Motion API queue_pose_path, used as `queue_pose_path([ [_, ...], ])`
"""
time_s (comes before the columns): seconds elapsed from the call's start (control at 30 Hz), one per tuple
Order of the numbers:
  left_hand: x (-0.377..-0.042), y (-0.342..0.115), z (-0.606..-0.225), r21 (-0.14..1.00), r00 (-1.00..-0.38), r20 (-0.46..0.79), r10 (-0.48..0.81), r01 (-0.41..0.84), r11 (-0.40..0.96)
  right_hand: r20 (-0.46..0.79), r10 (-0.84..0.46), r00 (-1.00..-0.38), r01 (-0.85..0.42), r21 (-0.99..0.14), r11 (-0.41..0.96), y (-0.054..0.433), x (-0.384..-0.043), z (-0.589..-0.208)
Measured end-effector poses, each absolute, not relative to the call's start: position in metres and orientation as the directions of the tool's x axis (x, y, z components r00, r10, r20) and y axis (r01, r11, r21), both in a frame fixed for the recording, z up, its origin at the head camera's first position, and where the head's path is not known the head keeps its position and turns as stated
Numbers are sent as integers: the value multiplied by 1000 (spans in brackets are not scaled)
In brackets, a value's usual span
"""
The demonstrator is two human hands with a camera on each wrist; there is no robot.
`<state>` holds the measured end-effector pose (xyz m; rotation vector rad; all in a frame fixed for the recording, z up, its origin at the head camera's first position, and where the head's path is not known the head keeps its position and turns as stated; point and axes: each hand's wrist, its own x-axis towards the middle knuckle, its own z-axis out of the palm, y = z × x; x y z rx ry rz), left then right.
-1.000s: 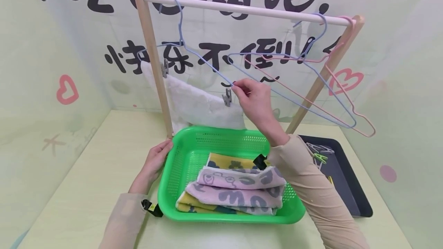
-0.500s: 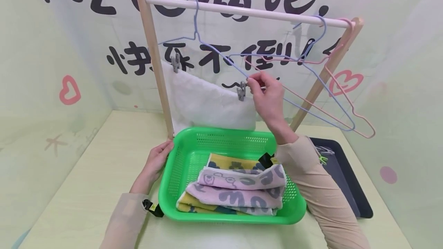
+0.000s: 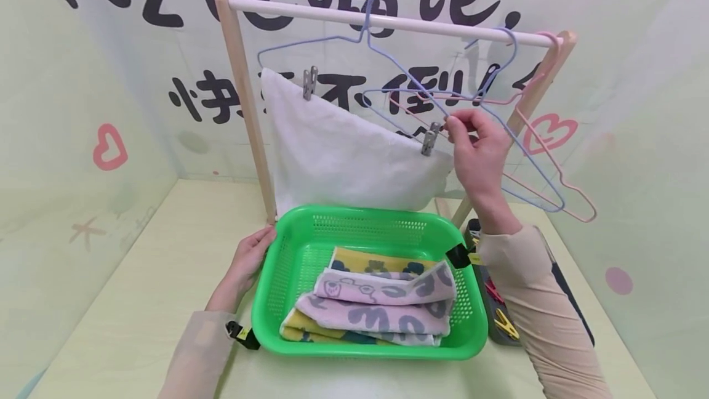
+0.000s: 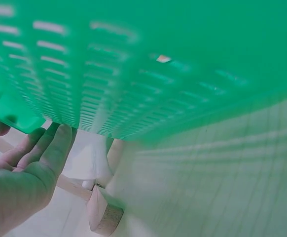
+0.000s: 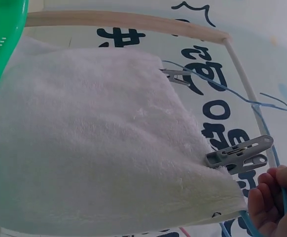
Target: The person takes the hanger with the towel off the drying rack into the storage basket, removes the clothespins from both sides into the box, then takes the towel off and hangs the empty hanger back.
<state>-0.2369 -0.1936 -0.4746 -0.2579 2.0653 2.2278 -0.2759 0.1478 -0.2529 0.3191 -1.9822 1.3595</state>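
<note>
My right hand (image 3: 480,153) pinches the right arm of a blue wire hanger (image 3: 401,65). The hanger tilts down to the right, its hook above the rack's bar and partly cut off by the frame's top. A white towel (image 3: 354,153) hangs from it, held by two grey clothespins (image 3: 310,83); in the right wrist view the nearer clothespin (image 5: 239,154) grips the towel close to my fingers. My left hand (image 3: 250,260) rests against the left side of a green plastic basket (image 3: 264,300), fingers extended along its outer wall in the left wrist view.
A drying rack with a white bar (image 3: 310,12) and wooden posts stands behind the basket. Another blue hanger (image 3: 545,180) and a pink hanger (image 3: 581,197) hang at its right. Folded patterned towels (image 3: 382,303) lie in the basket. A dark tray (image 3: 570,291) with colored clothespins is at right.
My right hand has moved right with the blue hanger and towel. The hanger's hook has lifted off the left part of the bar and risen. My left hand has stayed in place.
</note>
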Motion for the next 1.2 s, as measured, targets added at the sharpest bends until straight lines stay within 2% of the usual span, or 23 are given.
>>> queue_pose_path([
  [0.4,-237,-195,-477,981,-982,-182,-58,-177,-76,727,227,-648,-626,-678,385,181,-245,-243],
  [0.67,-236,-195,-476,979,-981,-189,-44,-185,-82,759,294,-582,-738,-644,202,200,-223,-224],
  [0.87,-238,-195,-477,977,-979,-200,-39,-196,-87,717,394,-576,-772,-635,28,208,-208,-207],
  [1.0,-239,-196,-478,978,-981,-192,-27,-189,-85,706,425,-566,-784,-620,-15,212,-201,-200],
  [1.2,-239,-196,-479,980,-983,-183,-18,-181,-79,646,470,-602,-769,-627,-122,224,-196,-195],
])
